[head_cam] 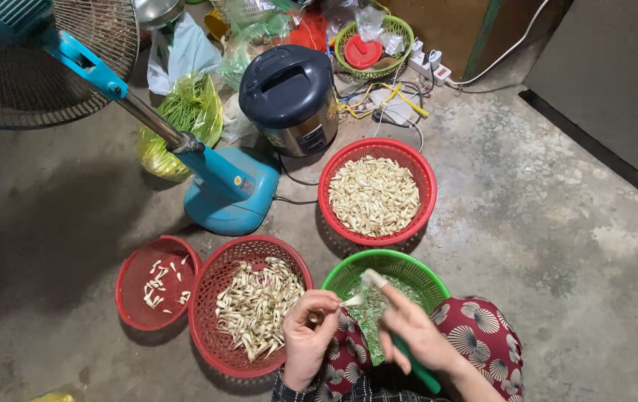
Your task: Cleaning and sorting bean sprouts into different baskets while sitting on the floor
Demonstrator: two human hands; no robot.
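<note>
My left hand (308,329) pinches a small pale flower bud (352,300) over the green basket (387,262), which holds green trimmings. My right hand (417,335) grips a green-handled knife (416,366), its pale tip raised near the bud. A red basket (211,298) just left of my left hand holds several pale stems with buds. Further left, a smaller red basket (131,294) has a few pale pieces. Above, another red basket (423,173) is full of cream-coloured peeled buds.
A blue standing fan (226,190) rises at the left, its cage at the top left. A dark rice cooker (291,97) stands behind, with plastic bags of greens (185,119), a green basket of items (375,45) and a power strip with cables. Concrete floor stretches to the right.
</note>
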